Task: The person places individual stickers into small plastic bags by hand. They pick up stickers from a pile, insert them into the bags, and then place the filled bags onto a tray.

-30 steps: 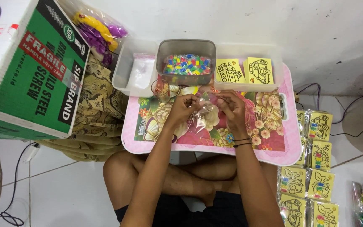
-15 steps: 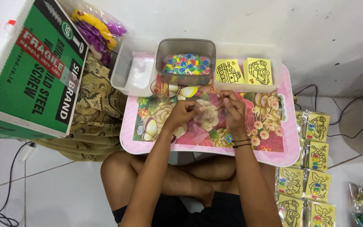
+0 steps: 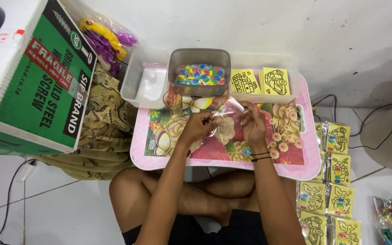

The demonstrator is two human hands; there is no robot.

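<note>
My left hand (image 3: 196, 128) and my right hand (image 3: 253, 125) both pinch a small clear plastic bag (image 3: 227, 112) above a pink floral lap table (image 3: 296, 170). The bag is held between the hands, its mouth pulled up toward the far side. Just beyond it stands a grey tub (image 3: 199, 60) filled with small multicoloured pieces. A small clear cup (image 3: 174, 100) sits on the table near my left hand. Yellow picture cards (image 3: 259, 81) lie in a clear tray behind my right hand.
A green and white cardboard box (image 3: 32, 86) stands at the left, on patterned cloth (image 3: 103, 122). A clear tray (image 3: 147, 81) holds plastic bags. Packed yellow card sets (image 3: 330, 181) lie on the floor at the right. Cables run along the floor.
The hands have spread a little apart and the clear bag is now pulled open and stretched between them, lifted slightly toward the tub.
</note>
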